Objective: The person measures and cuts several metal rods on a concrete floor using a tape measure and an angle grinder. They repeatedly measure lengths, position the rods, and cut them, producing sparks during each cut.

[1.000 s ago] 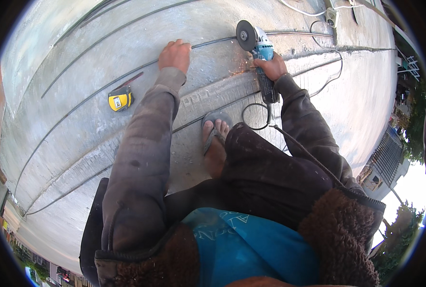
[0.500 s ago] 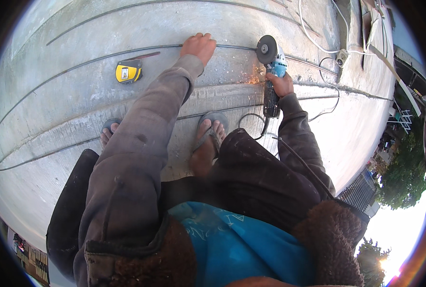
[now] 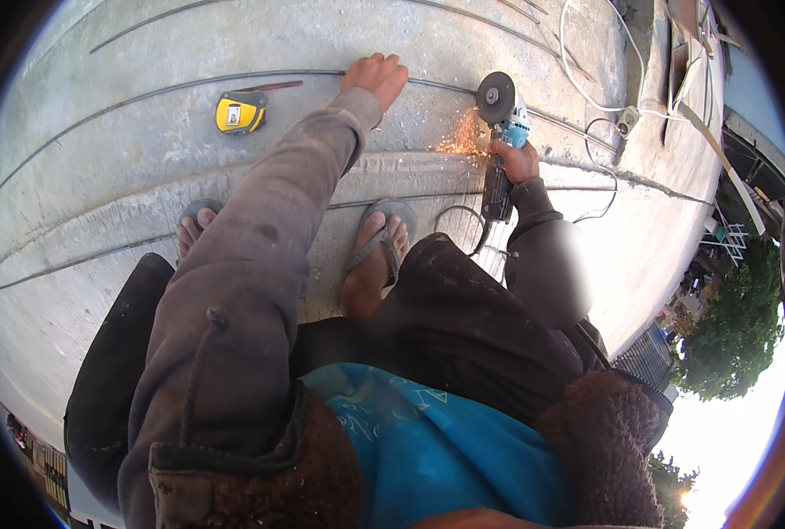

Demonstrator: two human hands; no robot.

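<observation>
My left hand point(image 3: 375, 79) curls its fingers over a long thin steel rod point(image 3: 172, 88) lying on the concrete. To its right, my right hand point(image 3: 516, 160) grips the teal and black body of an angle grinder point(image 3: 509, 132). The grinder's dark disc point(image 3: 496, 97) is at the rod, and orange sparks point(image 3: 463, 137) spray down and leftward from it onto the concrete. A yellow and black tape measure point(image 3: 241, 113) lies left of my left hand, beside a thin reddish strip point(image 3: 278, 85).
More thin rods point(image 3: 75, 259) lie across the concrete point(image 3: 110, 167). At the upper right are a socket block point(image 3: 628, 121), white cable point(image 3: 564, 40) and light strips of material point(image 3: 718, 150). The grinder's black cord point(image 3: 476, 242) loops below it. My sandalled feet point(image 3: 379, 238) are under my arms.
The spray of sparks has grown brighter and larger. The view has shifted, so the hands, grinder and tape measure appear further right. Both hands keep their holds.
</observation>
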